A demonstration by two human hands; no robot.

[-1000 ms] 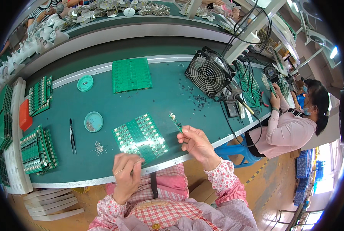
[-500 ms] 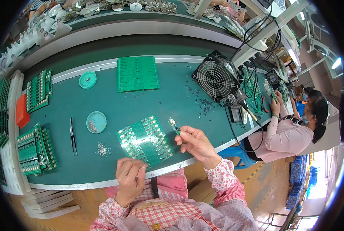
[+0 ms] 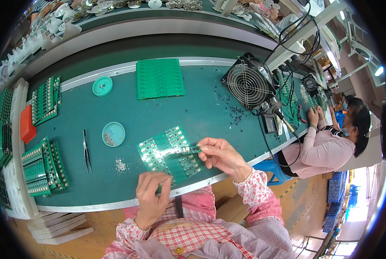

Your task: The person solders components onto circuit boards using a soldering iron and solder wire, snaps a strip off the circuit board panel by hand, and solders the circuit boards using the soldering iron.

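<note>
My right hand [image 3: 222,158] pinches one end of a small circuit board strip [image 3: 190,150] between thumb and fingers. The strip lies nearly level above the right part of a green circuit board panel [image 3: 169,152]. Rows of white components run along that panel, which rests at the near edge of the bench. My left hand [image 3: 152,195] is at the panel's near left corner with its fingers curled in. What its fingertips hold, if anything, is mostly hidden. Steel tweezers [image 3: 87,151] lie to the left, next to a heap of tiny parts [image 3: 120,165].
Round green dishes [image 3: 114,134] and a stack of bare green panels [image 3: 160,79] stand farther back. Populated boards [image 3: 45,168] and a red box [image 3: 27,124] line the left. A fan [image 3: 248,82], scattered black parts [image 3: 236,114] and a soldering iron [image 3: 283,120] are right, near a co-worker [image 3: 322,140].
My right hand has brought the strip from beside the panel to above it, turning it from steep to nearly level. My left hand stays by the near corner. The whole view has shifted slightly.
</note>
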